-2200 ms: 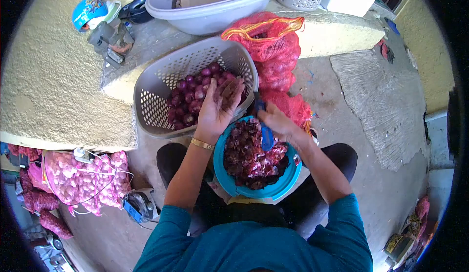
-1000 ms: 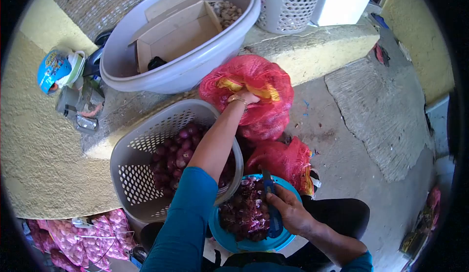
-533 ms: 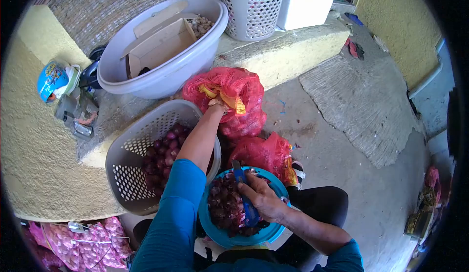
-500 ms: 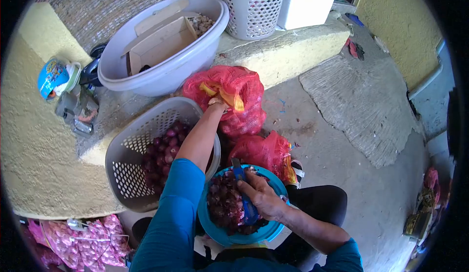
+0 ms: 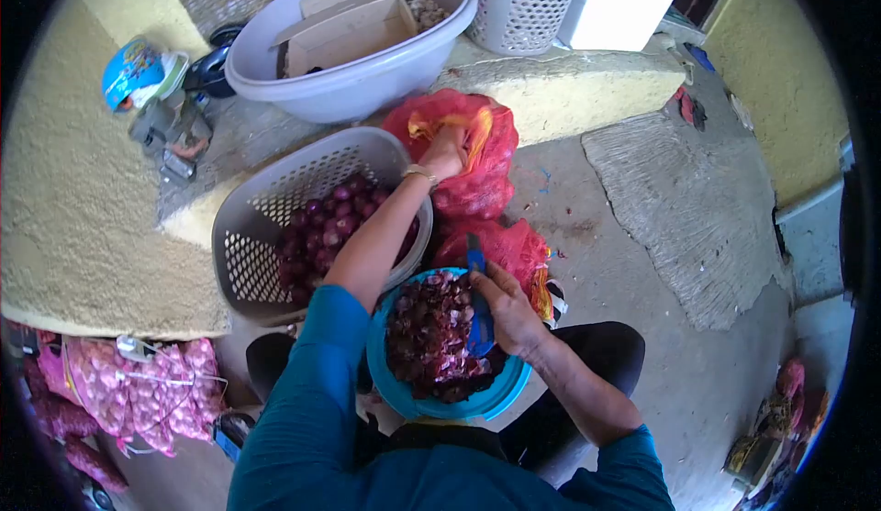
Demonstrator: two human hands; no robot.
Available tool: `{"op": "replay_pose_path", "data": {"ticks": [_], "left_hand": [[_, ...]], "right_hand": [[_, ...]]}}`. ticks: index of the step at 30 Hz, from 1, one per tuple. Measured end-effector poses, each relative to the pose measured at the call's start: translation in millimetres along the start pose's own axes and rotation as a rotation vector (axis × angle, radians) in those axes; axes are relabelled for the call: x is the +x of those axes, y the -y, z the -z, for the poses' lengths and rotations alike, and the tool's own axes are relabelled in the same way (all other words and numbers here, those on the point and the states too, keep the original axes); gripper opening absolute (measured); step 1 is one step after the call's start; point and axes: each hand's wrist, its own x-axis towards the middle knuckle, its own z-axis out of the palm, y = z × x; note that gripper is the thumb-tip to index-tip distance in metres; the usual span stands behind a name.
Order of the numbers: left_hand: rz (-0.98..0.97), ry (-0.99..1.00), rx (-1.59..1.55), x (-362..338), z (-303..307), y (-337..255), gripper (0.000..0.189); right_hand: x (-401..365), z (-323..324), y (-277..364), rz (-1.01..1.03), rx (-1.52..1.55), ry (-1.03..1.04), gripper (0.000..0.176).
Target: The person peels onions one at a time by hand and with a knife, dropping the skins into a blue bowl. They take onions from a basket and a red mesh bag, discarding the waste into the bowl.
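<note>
My left hand (image 5: 447, 155) reaches into the mouth of a red mesh sack (image 5: 482, 185) of onions. The sack's yellow trim and mesh hide its fingers. My right hand (image 5: 510, 314) is closed around a blue utility knife (image 5: 480, 314), held upright over the right side of a turquoise basin (image 5: 390, 392). Dark red onion skins (image 5: 431, 332) fill that basin between my legs. Under my left forearm stands a grey perforated basket (image 5: 240, 227) with purple onions (image 5: 335, 222) in it.
A second red mesh sack (image 5: 505, 249) lies behind the basin. On the ledge stand a large pale tub (image 5: 353, 80) with a wooden box and a white perforated basket (image 5: 518, 6). Pink net bags of garlic (image 5: 147, 387) are at lower left.
My left hand has drawn partly back out of the sack, so its back now shows. My right hand still grips the utility knife over the basin. The camera view has shifted.
</note>
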Motion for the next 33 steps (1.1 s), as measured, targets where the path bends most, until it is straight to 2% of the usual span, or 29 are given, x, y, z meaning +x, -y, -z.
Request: {"op": "replay_pose_path", "data": {"ticks": [1,3,5,6,7,9,10,11,13,14,15,17,18,19,21,22,24,26,28,30,33], "left_hand": [[-0.046,-0.122,-0.341,-8.4,10.6,1.8,0.041],[0.051,-0.278,-0.273,-43.8,46.7,-6.5,0.046],[0.12,-0.127,-0.769,-86.6,94.7,-36.3,0.048],[0.155,-0.154,-0.737,-110.2,117.4,-63.0,0.037],[0.165,-0.159,-0.728,-131.9,128.2,-73.4,0.037],[0.334,-0.136,-1.182,-170.0,142.3,-89.2,0.039],[0.325,-0.135,-1.235,-187.1,145.4,-98.2,0.04],[0.426,-0.218,-1.262,-201.6,141.5,-103.7,0.04],[0.384,-0.185,-1.285,-225.4,133.6,-103.8,0.045],[0.389,-0.188,-1.279,-235.1,126.8,-105.3,0.045],[0.397,-0.214,-1.351,-241.2,117.4,-108.9,0.049],[0.412,-0.232,-1.428,-246.3,100.8,-110.4,0.054],[0.408,-0.211,-1.417,-246.2,93.4,-112.0,0.055],[0.402,-0.189,-1.413,-244.0,84.0,-114.6,0.056],[0.404,-0.187,-1.393,-236.7,68.0,-118.1,0.057],[0.414,-0.223,-1.425,-231.8,62.7,-117.0,0.057],[0.486,-0.337,-1.435,-221.5,61.7,-131.5,0.06],[0.5,-0.309,-1.372,-218.8,62.4,-126.3,0.062],[0.517,-0.281,-1.315,-219.7,62.7,-124.9,0.065],[0.6,-0.182,-1.281,-218.5,65.4,-125.7,0.068],[0.607,-0.185,-1.271,-218.3,66.9,-127.6,0.069]], "right_hand": [[1.0,2.0,0.0,0.006,0.013,0.011,0.012],[0.4,0.8,1.0,0.015,-0.015,0.042,0.01],[1.0,-4.1,3.0,0.135,-0.194,0.149,0.009],[-3.7,-8.5,7.1,0.097,-0.194,0.139,0.014],[-5.5,-13.9,8.4,0.089,-0.19,0.15,0.014],[-7.2,-22.9,10.6,0.227,-0.285,0.075,0.025],[0.2,-15.3,7.5,0.226,-0.339,0.11,0.031],[3.3,-10.3,6.9,0.226,-0.337,0.116,0.031],[3.7,-17.4,12.7,0.261,-0.46,0.111,0.031],[3.3,-28.6,12.5,0.381,-0.448,0.096,0.033],[2.4,-34.6,14.4,0.379,-0.442,0.099,0.033],[2.4,-40.7,17.1,0.534,-0.779,0.073,0.035],[10.9,-43.2,9.4,0.654,-0.759,0.036,0.04],[13.3,-41.0,8.6,0.646,-0.765,0.022,0.04],[15.6,-40.2,11.1,0.68,-1.046,-0.039,0.045],[24.5,-37.1,7.0,0.752,-1.063,-0.076,0.052],[26.3,-34.8,10.1,0.751,-1.15,-0.116,0.054],[30.0,-32.8,10.8,0.744,-1.235,-0.15,0.056],[31.7,-28.8,10.5,0.876,-1.301,-0.164,0.062],[23.1,-30.6,15.8,0.888,-1.383,-0.186,0.061],[18.8,-30.7,21.8,0.926,-1.518,-0.205,0.061]]}}
